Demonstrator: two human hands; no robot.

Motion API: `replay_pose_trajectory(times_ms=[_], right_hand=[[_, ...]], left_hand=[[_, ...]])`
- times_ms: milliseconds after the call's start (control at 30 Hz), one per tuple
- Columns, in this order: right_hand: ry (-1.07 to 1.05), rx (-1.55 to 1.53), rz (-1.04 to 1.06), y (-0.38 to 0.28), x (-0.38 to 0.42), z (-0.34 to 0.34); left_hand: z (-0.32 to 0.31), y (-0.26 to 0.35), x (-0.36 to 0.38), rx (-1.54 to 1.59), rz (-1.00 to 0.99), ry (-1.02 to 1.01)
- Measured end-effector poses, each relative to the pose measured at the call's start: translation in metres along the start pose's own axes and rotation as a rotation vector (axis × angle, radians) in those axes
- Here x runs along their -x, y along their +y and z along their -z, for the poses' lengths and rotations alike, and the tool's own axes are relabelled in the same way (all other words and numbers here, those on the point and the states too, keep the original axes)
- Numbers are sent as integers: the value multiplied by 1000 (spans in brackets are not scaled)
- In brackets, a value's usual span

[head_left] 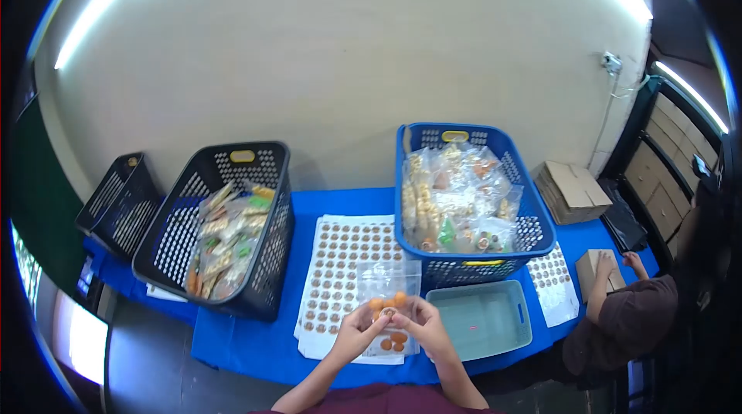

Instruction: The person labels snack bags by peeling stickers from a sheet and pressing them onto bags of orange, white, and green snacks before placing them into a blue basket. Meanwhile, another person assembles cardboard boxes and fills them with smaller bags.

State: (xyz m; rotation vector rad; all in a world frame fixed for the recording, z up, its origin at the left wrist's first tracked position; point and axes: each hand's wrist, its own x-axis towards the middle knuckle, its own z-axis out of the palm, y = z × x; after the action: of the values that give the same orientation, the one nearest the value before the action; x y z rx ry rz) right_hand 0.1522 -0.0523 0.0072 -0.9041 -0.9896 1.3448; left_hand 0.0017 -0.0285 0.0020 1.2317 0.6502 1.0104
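Nearest me, a few dark orange pieces [398,337] lie between my wrists, seemingly inside the clear bag [388,273]. My left hand [357,332] and right hand [427,329] are curled inward, thumb tips close together, pinching a small round label [389,312] between them over the bag; the fingers underneath are hidden. I cannot tell whether the label is loose or touching the plastic. Paler orange pieces [400,298] show just beyond my thumbs.

To do this well, I should hold the label by its edges, keep the plastic taut and smooth beneath it, then press from the middle outward so no crease forms. Squeezing hard could, I judge, shift the pieces and wrinkle the bag.

The bag lies over the label sheets [313,290] on the bench [232,344], with a tray [495,340] to the right. Farther off stand a blue basket [502,258] and, left, a black basket [267,279].
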Motion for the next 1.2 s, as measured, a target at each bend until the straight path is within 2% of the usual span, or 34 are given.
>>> replay_pose_trajectory(times_ms=[33, 167, 267, 400, 500, 633, 733, 767, 833, 867, 967, 1067, 1200], right_hand=[[16, 2, -3, -4, 6, 1], [130, -44, -3, -17, 21, 4], [155, -29, 44, -2, 29, 24], [235, -36, 93, -13, 40, 30], [237, -15, 111, -20, 47, 39], [355, -26, 147, -29, 52, 39], [564, 193, 412, -21, 57, 41], [625, 280, 423, -21, 58, 39], [646, 755, 475, -29, 59, 34], [648, 993, 499, -31, 58, 32], [580, 1037, 513, -27, 51, 27], [407, 665, 382, -20, 45, 24], [221, 495, 309, -17, 42, 26]], left_hand=[[-2, 0, 1, 28, 53, -8], [-16, -9, -6, -39, 37, -34], [-30, -14, -15, -12, 91, -33], [-48, -19, -24, -19, 100, -55], [-51, -28, -29, -1, 85, -154], [-58, -31, -30, 8, 48, -185], [-63, -29, -23, 50, 69, -197], [-63, -29, -21, 64, 78, -202], [-64, -31, -17, 69, 61, -183], [-64, -32, -15, 71, 53, -178], [-53, -37, -11, -70, 31, -140], [-45, -32, -9, -14, 22, -109], [-31, -30, -8, 1, 59, -114]])
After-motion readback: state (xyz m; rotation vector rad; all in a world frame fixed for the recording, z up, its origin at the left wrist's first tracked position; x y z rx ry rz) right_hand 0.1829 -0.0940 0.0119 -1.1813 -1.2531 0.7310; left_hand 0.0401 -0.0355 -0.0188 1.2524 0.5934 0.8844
